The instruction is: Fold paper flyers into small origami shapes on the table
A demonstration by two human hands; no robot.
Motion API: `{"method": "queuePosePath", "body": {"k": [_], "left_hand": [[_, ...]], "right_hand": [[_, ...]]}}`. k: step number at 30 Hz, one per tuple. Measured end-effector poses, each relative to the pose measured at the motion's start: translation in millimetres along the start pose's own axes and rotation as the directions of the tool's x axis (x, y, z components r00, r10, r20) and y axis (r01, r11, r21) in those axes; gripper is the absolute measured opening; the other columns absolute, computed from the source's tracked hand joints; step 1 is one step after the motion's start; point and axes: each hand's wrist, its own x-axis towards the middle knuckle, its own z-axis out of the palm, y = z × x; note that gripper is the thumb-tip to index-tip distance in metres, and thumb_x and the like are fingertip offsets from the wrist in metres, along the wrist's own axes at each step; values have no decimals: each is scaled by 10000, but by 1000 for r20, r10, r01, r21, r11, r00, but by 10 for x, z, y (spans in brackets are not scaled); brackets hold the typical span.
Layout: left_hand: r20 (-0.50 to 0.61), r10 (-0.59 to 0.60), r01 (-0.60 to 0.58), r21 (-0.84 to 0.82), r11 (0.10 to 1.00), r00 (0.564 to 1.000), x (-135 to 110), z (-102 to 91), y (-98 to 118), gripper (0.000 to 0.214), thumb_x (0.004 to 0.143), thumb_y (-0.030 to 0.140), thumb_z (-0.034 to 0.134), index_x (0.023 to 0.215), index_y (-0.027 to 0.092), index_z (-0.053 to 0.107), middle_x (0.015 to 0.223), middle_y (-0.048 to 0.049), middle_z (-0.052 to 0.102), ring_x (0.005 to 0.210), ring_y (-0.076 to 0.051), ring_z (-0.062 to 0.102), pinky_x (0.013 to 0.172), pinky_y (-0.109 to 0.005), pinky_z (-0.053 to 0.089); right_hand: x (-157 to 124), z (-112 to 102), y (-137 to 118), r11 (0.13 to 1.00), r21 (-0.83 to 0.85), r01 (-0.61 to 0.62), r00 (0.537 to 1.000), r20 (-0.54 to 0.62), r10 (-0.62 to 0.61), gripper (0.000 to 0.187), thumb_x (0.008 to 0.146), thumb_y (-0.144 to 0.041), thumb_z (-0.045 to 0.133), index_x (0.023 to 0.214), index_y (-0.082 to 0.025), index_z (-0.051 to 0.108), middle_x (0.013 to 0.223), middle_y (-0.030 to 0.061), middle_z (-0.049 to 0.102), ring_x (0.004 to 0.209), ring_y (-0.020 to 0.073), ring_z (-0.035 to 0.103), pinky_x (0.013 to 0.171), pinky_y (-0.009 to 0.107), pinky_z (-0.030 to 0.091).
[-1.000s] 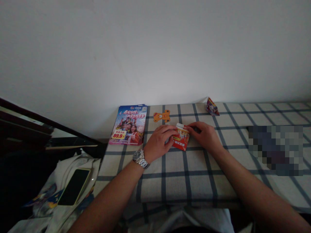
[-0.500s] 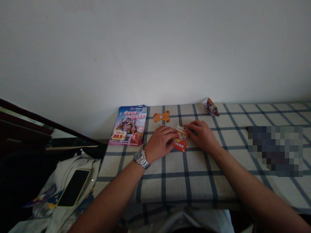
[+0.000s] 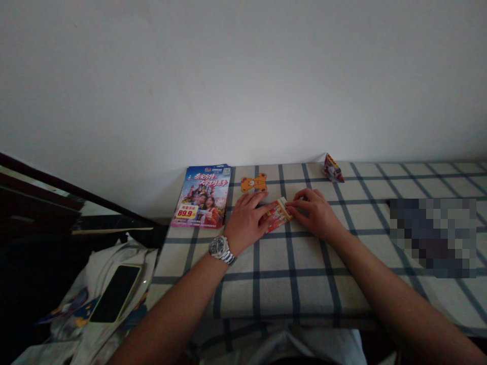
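Observation:
A small red and white folded paper (image 3: 277, 215) lies on the checked tablecloth (image 3: 289, 274), between my two hands. My left hand (image 3: 245, 220), with a metal watch on its wrist, rests flat over the paper's left part, fingers stretched out. My right hand (image 3: 314, 213) presses its fingertips on the paper's right edge, fingers bent and close together. The paper is tilted, its right end farther from me.
A stack of colourful leaflets (image 3: 201, 196) lies at the table's far left corner. An orange bear cut-out (image 3: 253, 183) sits beside it. A folded paper shape (image 3: 332, 168) stands by the wall. A phone (image 3: 115, 293) lies on cloth left of the table.
The paper has been turned and flattened, now lying lower and more slanted. My left hand has spread flat over it and my right fingertips have slid along its right edge.

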Motion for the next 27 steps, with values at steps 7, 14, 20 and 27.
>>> {"method": "queuePosePath", "body": {"k": [7, 14, 20, 27], "left_hand": [[25, -21, 19, 48, 999, 999, -9, 7, 27, 378, 998, 363, 636, 1355, 242, 665, 1366, -93, 609, 1243, -316, 556, 1104, -562, 470], [47, -15, 13, 57, 998, 999, -13, 14, 47, 416, 1017, 389, 600, 1406, 239, 613, 1353, -105, 609, 1273, -319, 556, 1181, -579, 389], [89, 15, -14, -17, 1000, 996, -22, 41, 15, 442, 1041, 378, 564, 1466, 259, 560, 1507, -95, 562, 1445, -308, 476, 1277, -619, 233], [168, 143, -130, -86, 988, 975, -15, 64, 14, 469, 1016, 298, 600, 1482, 296, 549, 1594, -79, 492, 1502, -283, 420, 1286, -607, 242]], "right_hand": [[14, -22, -54, 997, 62, 51, 999, 11, -52, 207, 995, -325, 639, 925, -233, 811, 1078, 106, 682, 989, 270, 599, 903, 457, 534], [11, -43, -120, 983, 150, 107, 989, 84, -120, 182, 995, -306, 633, 978, -251, 805, 1122, 102, 684, 1062, 272, 610, 954, 458, 535], [32, -19, -80, 986, 156, 60, 996, 54, -69, 145, 990, -289, 635, 1043, -253, 765, 1059, 92, 691, 985, 263, 637, 890, 436, 545], [43, -26, -11, 986, 160, -52, 999, 18, 50, 64, 965, -258, 666, 986, -228, 718, 983, 71, 675, 937, 248, 652, 850, 390, 530]]}}
